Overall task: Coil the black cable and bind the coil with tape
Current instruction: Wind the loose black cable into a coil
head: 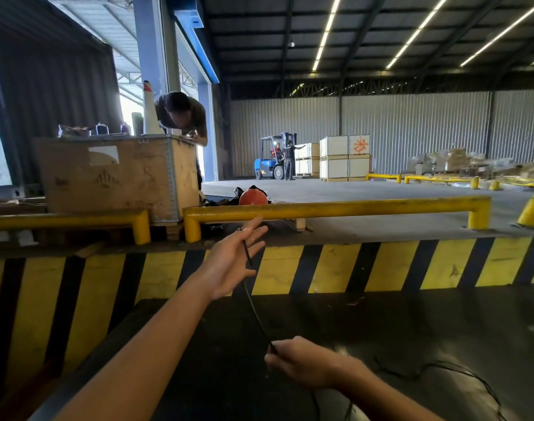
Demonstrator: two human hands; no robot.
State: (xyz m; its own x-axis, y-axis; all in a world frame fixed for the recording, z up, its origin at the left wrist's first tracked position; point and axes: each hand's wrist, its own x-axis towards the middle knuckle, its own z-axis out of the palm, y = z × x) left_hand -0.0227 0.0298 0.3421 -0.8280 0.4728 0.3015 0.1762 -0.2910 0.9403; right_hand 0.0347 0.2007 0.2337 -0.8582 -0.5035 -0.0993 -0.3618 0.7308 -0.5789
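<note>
A thin black cable (253,302) runs taut between my two hands in the head view. My left hand (234,259) is stretched forward, palm up with fingers spread, and the cable's end lies across the palm, held against it near the thumb. My right hand (296,361) is lower and nearer, its fingers pinched shut on the cable. The rest of the cable (441,367) trails loose over the dark floor at the lower right. No tape is visible.
A yellow-and-black striped dock wall (381,265) rises in front of me, topped by yellow guard rails (335,206). A wooden crate (117,174) with a person leaning over it stands at the left. An orange helmet (253,197) lies behind the rail. A forklift (273,161) works far off.
</note>
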